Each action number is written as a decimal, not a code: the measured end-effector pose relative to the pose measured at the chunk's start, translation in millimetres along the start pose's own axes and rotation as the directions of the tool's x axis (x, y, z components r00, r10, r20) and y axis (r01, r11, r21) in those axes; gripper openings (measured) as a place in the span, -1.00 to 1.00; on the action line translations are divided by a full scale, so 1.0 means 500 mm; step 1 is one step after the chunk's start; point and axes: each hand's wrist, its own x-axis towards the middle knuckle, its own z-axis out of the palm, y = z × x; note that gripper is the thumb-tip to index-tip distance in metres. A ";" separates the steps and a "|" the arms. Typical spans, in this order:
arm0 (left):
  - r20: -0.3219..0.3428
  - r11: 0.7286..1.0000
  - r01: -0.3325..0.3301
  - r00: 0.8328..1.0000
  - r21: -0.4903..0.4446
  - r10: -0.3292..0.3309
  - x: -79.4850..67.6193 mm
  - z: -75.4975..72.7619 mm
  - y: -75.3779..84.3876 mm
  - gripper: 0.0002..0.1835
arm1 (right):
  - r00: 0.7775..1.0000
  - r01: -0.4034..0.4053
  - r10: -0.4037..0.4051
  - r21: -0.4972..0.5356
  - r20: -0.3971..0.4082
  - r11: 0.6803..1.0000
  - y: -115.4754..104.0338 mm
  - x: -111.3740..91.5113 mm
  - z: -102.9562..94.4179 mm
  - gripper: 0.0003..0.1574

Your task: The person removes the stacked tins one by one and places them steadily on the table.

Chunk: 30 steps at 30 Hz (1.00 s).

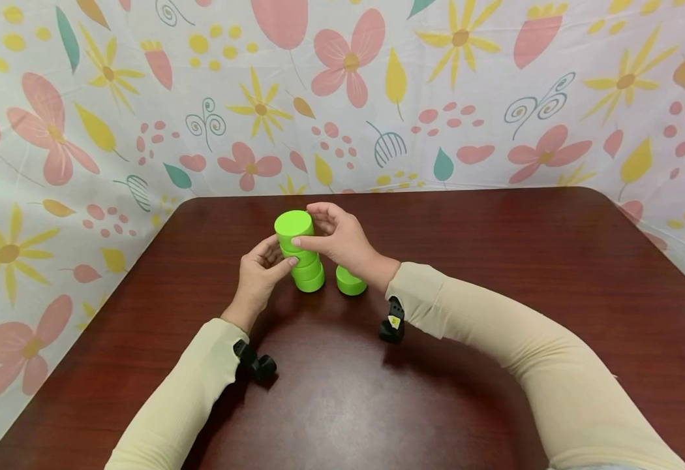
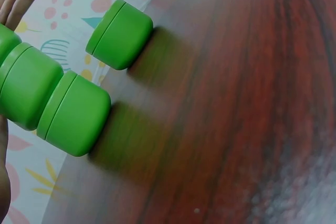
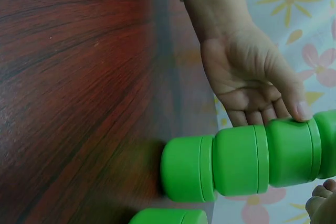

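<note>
Several small lidded green jars stand in a slightly uneven stack [image 1: 308,275] at mid-table. My left hand [image 1: 256,277] holds the stack from the left, its thumb on the jar below the top one and its fingers behind. The top jar [image 1: 293,225] is between the thumb and fingers of my right hand [image 1: 351,245], though the far fingertips are partly hidden. A single green jar [image 1: 351,282] sits apart on the table, just right of the stack, partly beneath my right wrist. In the right wrist view, my left thumb presses a stacked jar [image 3: 291,153].
The dark reddish-brown wooden table [image 1: 331,391] is glossy. Behind it and along the left hangs a white cloth [image 1: 483,59] printed with flowers and leaves. A black strap device [image 1: 393,321] is on my right wrist, and another black device [image 1: 254,362] on my left.
</note>
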 end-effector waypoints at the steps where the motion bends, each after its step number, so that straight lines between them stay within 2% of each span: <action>1: 0.002 1.000 -0.001 1.000 0.000 0.001 0.000 0.000 0.000 -0.48 | 1.000 0.002 -0.002 0.003 0.004 1.000 0.000 0.001 0.001 -0.27; 8: -0.002 1.000 -0.001 1.000 0.006 0.001 -0.003 0.002 0.001 -0.51 | 1.000 0.013 -0.013 0.020 0.022 1.000 0.001 -0.003 0.010 -0.27; 18: 0.004 1.000 -0.008 1.000 -0.021 0.008 -0.003 0.005 0.002 -0.51 | 1.000 0.027 -0.028 0.024 0.013 0.999 0.001 -0.005 0.011 -0.31; 30: -0.001 1.000 0.001 1.000 -0.005 -0.001 -0.004 0.003 0.001 -0.51 | 0.999 0.032 -0.031 0.033 -0.013 0.999 -0.001 -0.006 0.012 -0.33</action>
